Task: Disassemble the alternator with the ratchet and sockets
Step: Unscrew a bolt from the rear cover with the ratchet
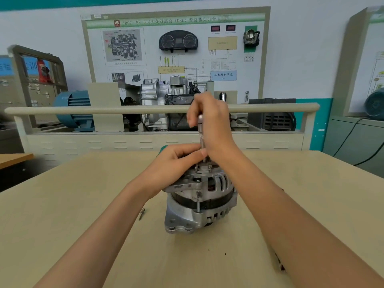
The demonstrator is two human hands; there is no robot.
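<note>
One alternator (200,201), one ratchet (201,129), two hands gripping, one loose bolt (142,213)

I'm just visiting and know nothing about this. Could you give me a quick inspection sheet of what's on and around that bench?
Surface: tan table, a few dark specks near the front.
Job's things: alternator stands on end mid-table; a slim metal tool stands upright on its top.
Clutter: one small loose screw left of the alternator.
Grips: left hand holds the alternator's top; right hand grips the tool.
Cables: black cable on the cabinet at far right.
Surroundings: training board, gearbox, blue motor.
</note>
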